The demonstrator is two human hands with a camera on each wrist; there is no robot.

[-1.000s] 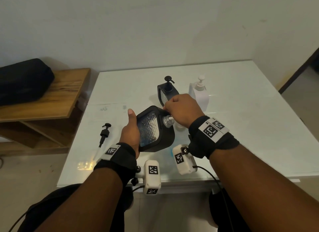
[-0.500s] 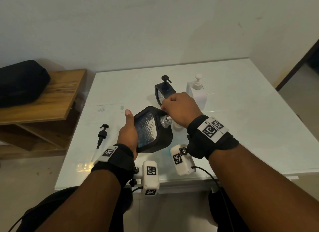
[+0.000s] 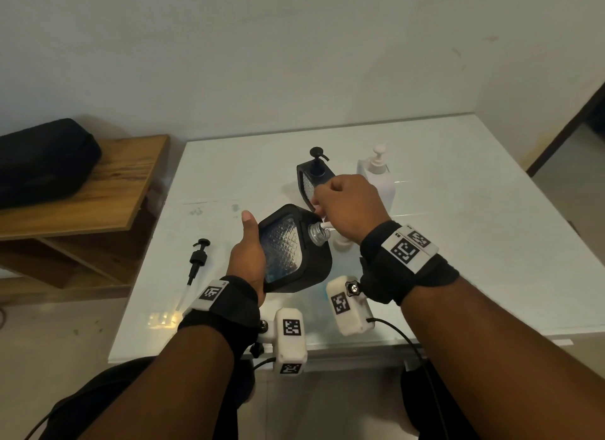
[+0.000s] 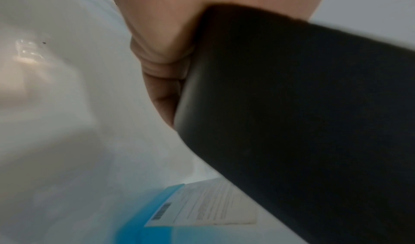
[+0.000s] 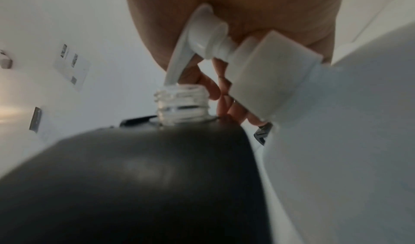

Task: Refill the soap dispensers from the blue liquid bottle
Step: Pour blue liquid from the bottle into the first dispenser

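Note:
My left hand (image 3: pixel 247 248) grips a black-framed dispenser (image 3: pixel 294 253) with a clear ribbed window, tilted above the table, its clear threaded neck (image 3: pixel 317 235) uncapped; the same black body (image 4: pixel 292 105) fills the left wrist view. My right hand (image 3: pixel 348 207) curls over the white pump head (image 5: pixel 202 40) of the blue liquid bottle (image 4: pixel 179 212). The pump's nozzle tip (image 5: pixel 170 81) sits at the rim of the open neck (image 5: pixel 182 104). In the head view the bottle is mostly hidden under my right wrist.
A second black dispenser (image 3: pixel 312 177) with its pump on and a white dispenser (image 3: pixel 379 174) stand behind my hands. A loose black pump with its tube (image 3: pixel 196 263) lies left on the white table (image 3: pixel 458 210). A wooden shelf (image 3: pixel 82 191) with a black bag (image 3: pixel 42 161) is further left.
My right hand has shifted slightly, so the white nozzle now shows at the dispenser's neck. The left hand keeps the dispenser tilted in about the same place.

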